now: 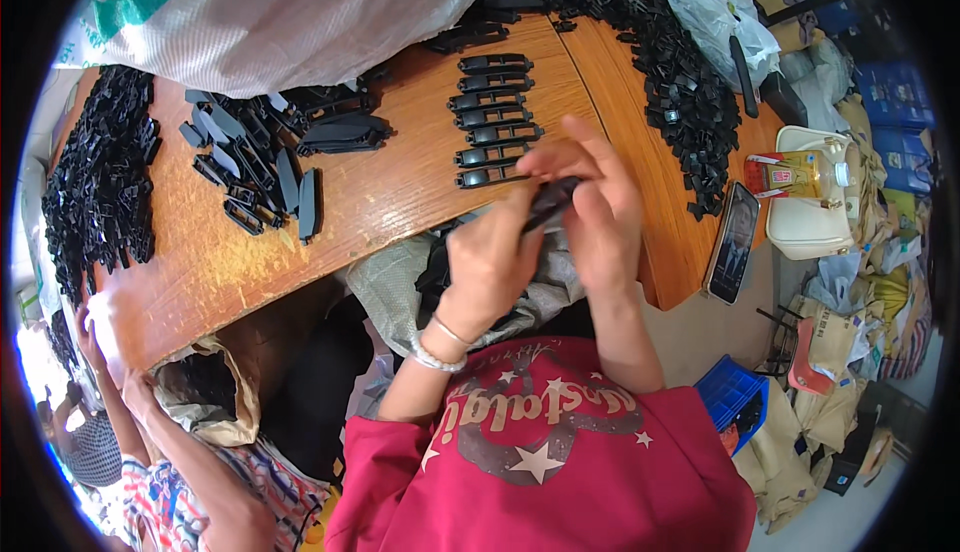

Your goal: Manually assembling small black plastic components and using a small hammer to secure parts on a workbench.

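Observation:
My left hand (488, 260) is closed on a black plastic part (550, 202) in front of my chest, just off the table's near edge. My right hand (608, 214) meets it from the other side, thumb and curled fingers about the part's far end. Both hands partly cover the piece, and it is slightly blurred, so its exact shape is hard to make out. Just beyond my hands, a column of several black plastic frames with openings (495, 112) lies neatly on the wooden table (400, 187).
Loose black parts form piles at left (105, 172), centre-left (255, 152) and right (690, 102). A white sack (290, 17) covers the far left. Below the edge hangs an open woven bag (385, 287). A phone (735, 242) leans at right. A co-worker's arm (190, 452) reaches in lower left.

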A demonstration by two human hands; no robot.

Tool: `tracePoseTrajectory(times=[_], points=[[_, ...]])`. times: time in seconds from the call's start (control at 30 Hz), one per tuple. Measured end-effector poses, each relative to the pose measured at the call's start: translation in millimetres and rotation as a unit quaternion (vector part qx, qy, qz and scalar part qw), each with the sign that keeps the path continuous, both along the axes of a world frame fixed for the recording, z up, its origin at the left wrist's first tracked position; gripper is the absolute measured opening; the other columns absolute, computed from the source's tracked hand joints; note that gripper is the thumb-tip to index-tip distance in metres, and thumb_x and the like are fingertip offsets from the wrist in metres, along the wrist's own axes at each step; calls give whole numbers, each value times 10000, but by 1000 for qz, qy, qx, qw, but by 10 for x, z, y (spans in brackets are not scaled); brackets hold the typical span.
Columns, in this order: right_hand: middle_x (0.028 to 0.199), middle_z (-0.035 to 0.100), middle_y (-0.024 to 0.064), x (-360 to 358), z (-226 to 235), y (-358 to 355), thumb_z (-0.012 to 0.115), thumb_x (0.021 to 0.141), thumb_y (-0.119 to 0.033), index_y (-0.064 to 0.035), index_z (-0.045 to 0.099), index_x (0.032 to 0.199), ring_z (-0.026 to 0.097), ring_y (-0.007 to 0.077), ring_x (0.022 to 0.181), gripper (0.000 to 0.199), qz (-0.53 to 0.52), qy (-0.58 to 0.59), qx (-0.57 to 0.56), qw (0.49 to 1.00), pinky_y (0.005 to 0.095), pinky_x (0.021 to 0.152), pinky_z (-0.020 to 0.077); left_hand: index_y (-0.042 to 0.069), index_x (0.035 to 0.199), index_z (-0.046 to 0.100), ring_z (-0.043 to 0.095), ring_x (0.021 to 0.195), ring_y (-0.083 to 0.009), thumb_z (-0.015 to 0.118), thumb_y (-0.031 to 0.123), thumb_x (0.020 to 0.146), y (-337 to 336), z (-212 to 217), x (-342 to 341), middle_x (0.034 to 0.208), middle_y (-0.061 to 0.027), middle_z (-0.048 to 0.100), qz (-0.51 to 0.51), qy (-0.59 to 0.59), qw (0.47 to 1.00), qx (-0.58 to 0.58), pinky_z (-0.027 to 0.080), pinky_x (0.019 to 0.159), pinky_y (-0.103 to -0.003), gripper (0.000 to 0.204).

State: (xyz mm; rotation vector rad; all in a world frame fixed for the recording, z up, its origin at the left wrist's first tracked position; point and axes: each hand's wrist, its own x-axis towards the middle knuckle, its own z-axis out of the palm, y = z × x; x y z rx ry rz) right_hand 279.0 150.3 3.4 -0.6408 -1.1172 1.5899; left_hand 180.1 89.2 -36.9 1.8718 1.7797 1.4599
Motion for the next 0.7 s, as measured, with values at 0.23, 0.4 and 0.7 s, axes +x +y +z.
tracePoseTrajectory(times=[0.23, 0.4, 0.7], points=[[435, 286, -44, -20, -45, 288, 259, 1035, -457, -17, 628, 895, 275, 87, 381, 592, -33, 179, -6, 983, 269, 455, 340, -52, 1193, 543, 570, 1033, -353, 793, 97, 697, -52, -9, -138, 1187, -210, 565, 22, 72, 996, 44, 473, 885, -421, 575], [442, 281, -41, -249, -247, 428, 217, 1023, -526, -11, 636, 1049, 228, 84, 378, 665, -1, 106, 60, 993, 260, 408, 277, -34, 1084, 622, 581, 987, -315, 756, 40, 728, 34, -160, -356, 1119, -147, 599, 91, 132, 986, 30, 452, 812, -397, 387], [608, 511, 27, -29, -180, 701, 536, 973, -173, 44, 639, 1013, 453, 83, 521, 243, -253, -328, 151, 897, 259, 501, 380, 8, 1114, 614, 559, 1018, -329, 800, 65, 685, 53, -174, -434, 1161, -150, 584, 93, 91, 991, 32, 439, 847, -404, 471]])
